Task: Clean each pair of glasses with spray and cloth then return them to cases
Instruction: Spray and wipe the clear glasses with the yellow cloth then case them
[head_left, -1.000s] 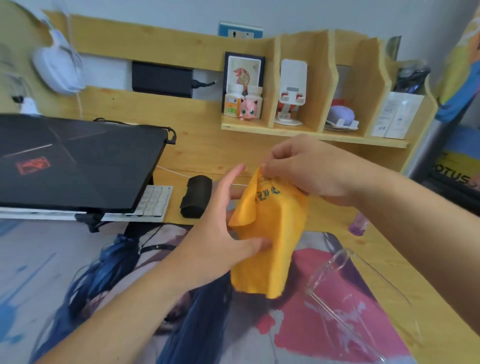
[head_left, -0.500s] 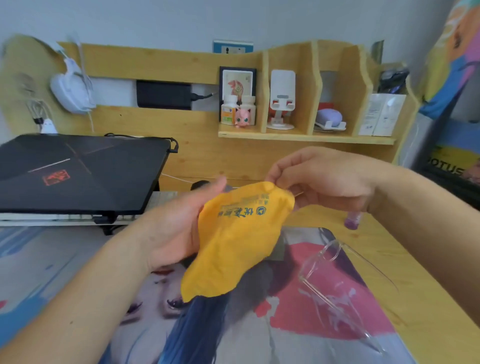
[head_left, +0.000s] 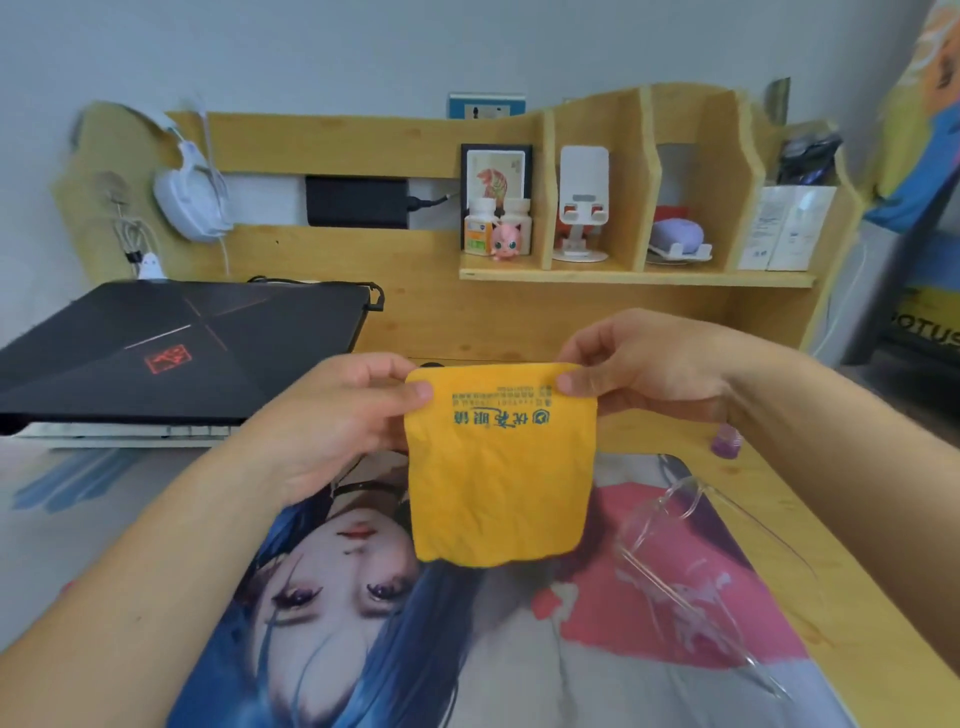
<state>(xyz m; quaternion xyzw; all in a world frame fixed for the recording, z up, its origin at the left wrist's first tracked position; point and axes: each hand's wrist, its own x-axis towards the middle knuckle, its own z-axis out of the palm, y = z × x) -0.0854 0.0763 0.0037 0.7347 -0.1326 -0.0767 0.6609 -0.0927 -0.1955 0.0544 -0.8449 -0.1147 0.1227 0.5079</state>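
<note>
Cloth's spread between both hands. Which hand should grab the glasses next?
Right. The clear glasses lie on the desk mat just below the right hand; the left hand could keep holding the yellow cloth.

Square orange-yellow microfibre cloth (head_left: 498, 467) with blue-green printed characters and small lettering along its upper edge, shown upside down. Clear, colourless plastic-framed glasses (head_left: 675, 540) on a printed desk mat (head_left: 363, 649) bearing an illustrated figure with blue hair, pale ground and a red-pink area with white markings. Light yellow-brown wooden desk (head_left: 841, 561) and matching wooden shelf unit (head_left: 639, 278). Flat black closed laptop (head_left: 171, 348) with thin red lines and a red square emblem. Small purple translucent bottle (head_left: 726, 441). White headphones (head_left: 189, 200). Small pink round figurine (head_left: 506, 240). Lilac rounded object (head_left: 675, 236) on a white stand. Grey-white wall (head_left: 363, 52).
</note>
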